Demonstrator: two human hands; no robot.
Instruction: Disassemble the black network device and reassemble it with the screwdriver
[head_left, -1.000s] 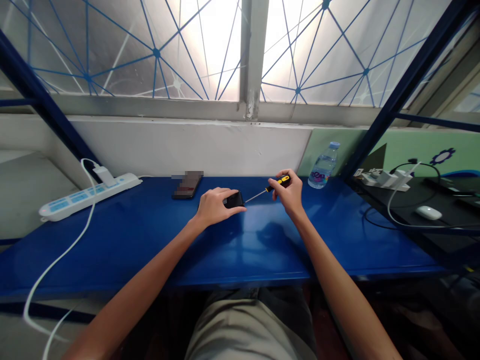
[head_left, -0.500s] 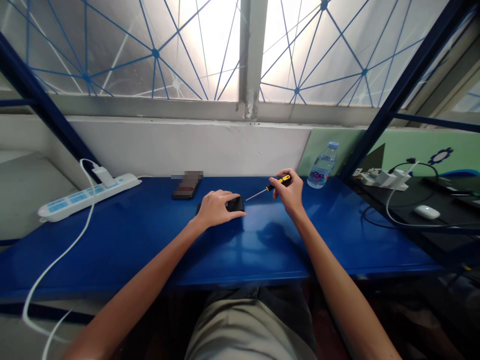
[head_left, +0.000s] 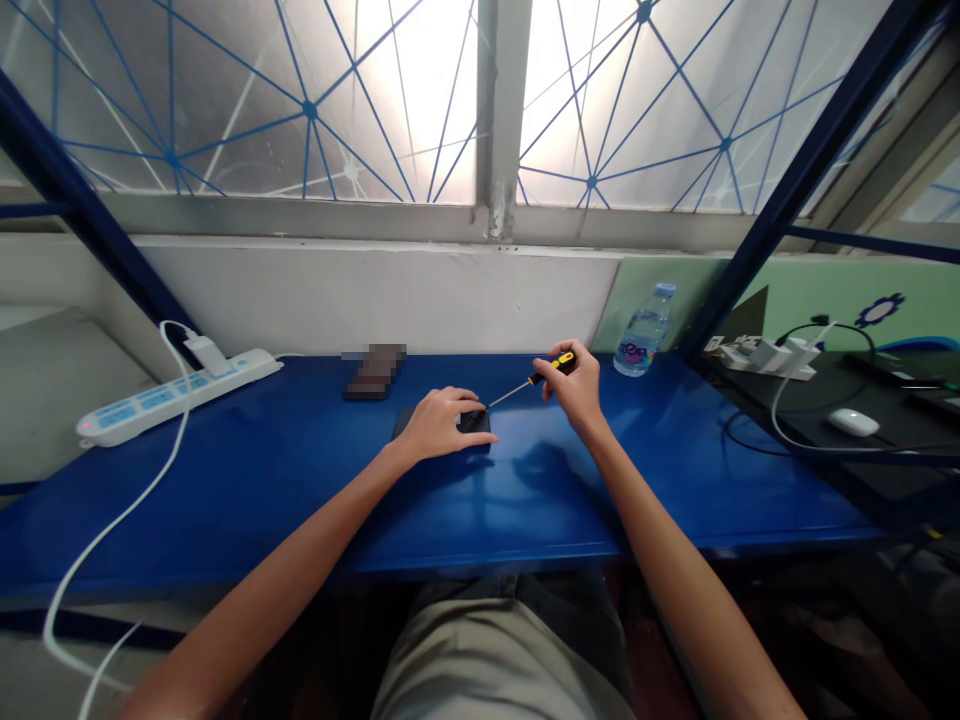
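My left hand (head_left: 433, 428) lies over a flat, black, box-shaped device (head_left: 474, 422) on the blue table (head_left: 300, 480). Its thumb and fingers press on the device's two long sides, and the palm hides much of the top. In my right hand (head_left: 583, 392) is a screwdriver (head_left: 551, 368) with a black and yellow handle, gripped between thumb and fingers. The thin metal shaft slants down to the left, its tip at the device's far right corner. Whether the tip touches cannot be made out.
A dark phone-like object (head_left: 373, 378), partly blurred, lies behind my left hand. At the back right stands a water bottle (head_left: 643, 332). On the left is a white power strip (head_left: 180, 398) with a cable; farther right, a white mouse (head_left: 853, 423) rests on a black surface.
My left hand has shifted slightly toward me with the device, and more of the device's left end shows. The screwdriver and my right hand have moved a little left.
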